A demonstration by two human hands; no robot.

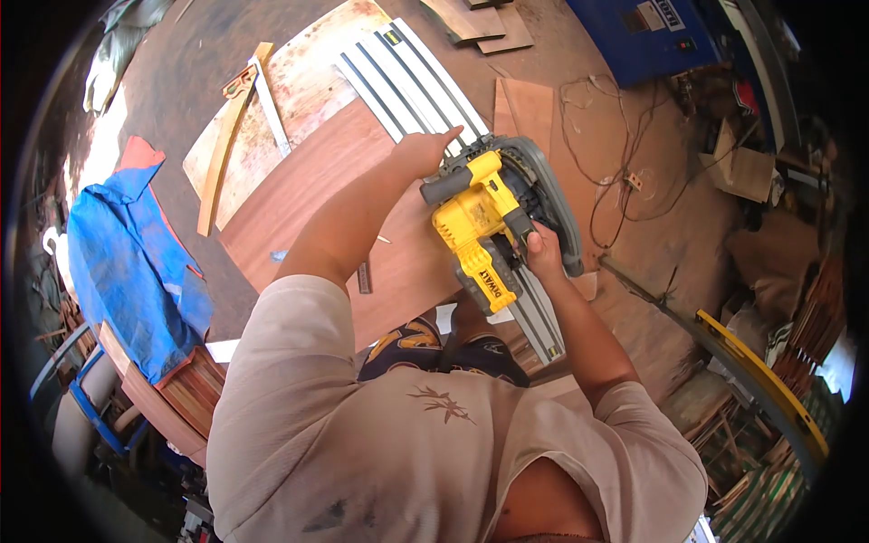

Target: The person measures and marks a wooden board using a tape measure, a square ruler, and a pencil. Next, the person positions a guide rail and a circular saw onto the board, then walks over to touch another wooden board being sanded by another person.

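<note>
Yellow and black, the saw sits right in front of us, on the guide rail along the right side of the reddish board. Our left arm reaches out long across that board, elbow only slightly bent, while our right arm runs shorter, coming in from the saw's outer side.

Now the edges: the rail overshoots the board's far end, lying over the far right corner of the pale panel, and its near end shows past the saw, close to our shorts. Left of the saw we have a bare stretch of board out to its left corner, broken by a pencil below our forearm. Past the board's far left edge, a wooden strip and a square lie on the pale panel. Off to the right, cables loop over the floor, well apart from the saw.

And the hands! Our right hand is wrapped around the saw's rear handle, thumb on top. Our left hand is at the rail, just beyond the front grip, index finger stretched forward; its other fingers are hidden, so we cannot tell whether it grasps anything.
</note>
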